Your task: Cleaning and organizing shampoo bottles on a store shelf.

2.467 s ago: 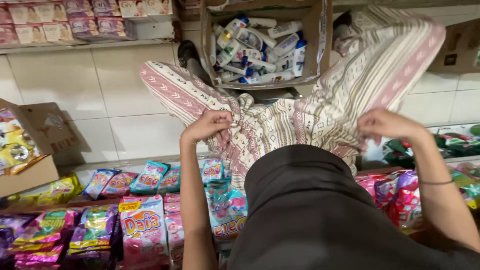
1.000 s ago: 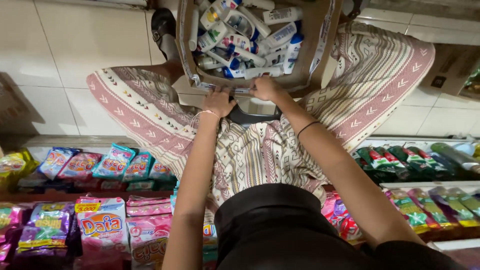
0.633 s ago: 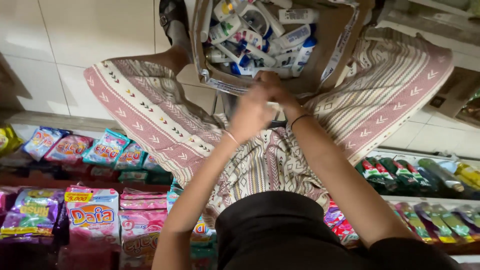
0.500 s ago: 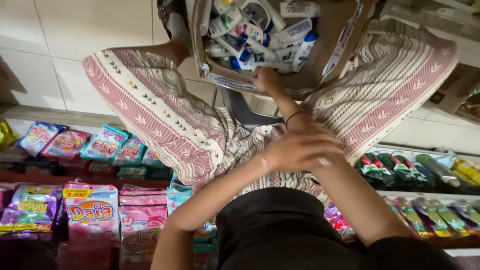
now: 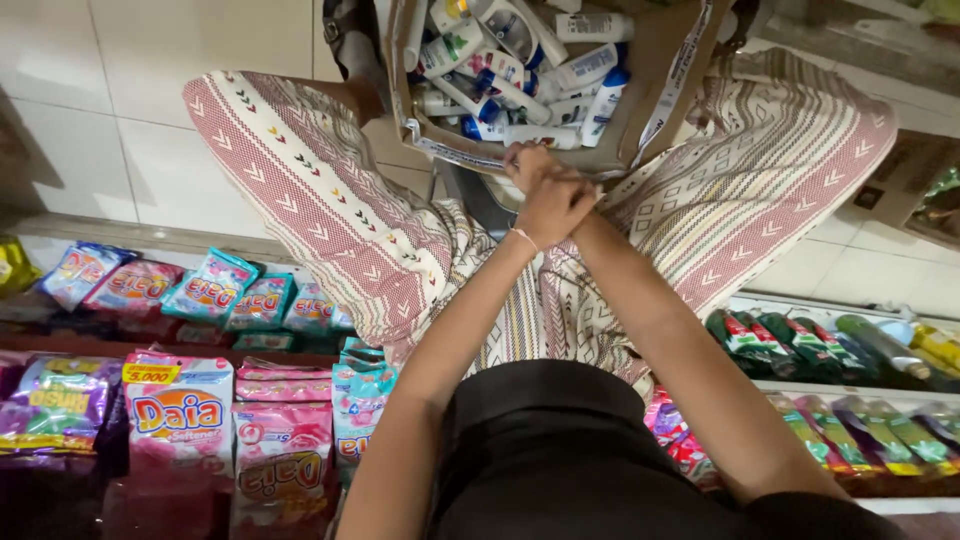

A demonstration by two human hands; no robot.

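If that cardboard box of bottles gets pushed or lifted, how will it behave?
The box looks heavy, being crammed with bottles. Its walls seem soft and may flex. The bottles lie loose and would likely shift. Both hands meet at its rim.

Both forearms are bare, with no sleeves reaching the wrists. A thin pale bracelet (image 5: 523, 238) encircles the left wrist. A black garment (image 5: 560, 450) of smooth, plain fabric covers the body below.

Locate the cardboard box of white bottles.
The cardboard box of white bottles sits top centre in the head view, just above both clasped hands, over the striped cloth.
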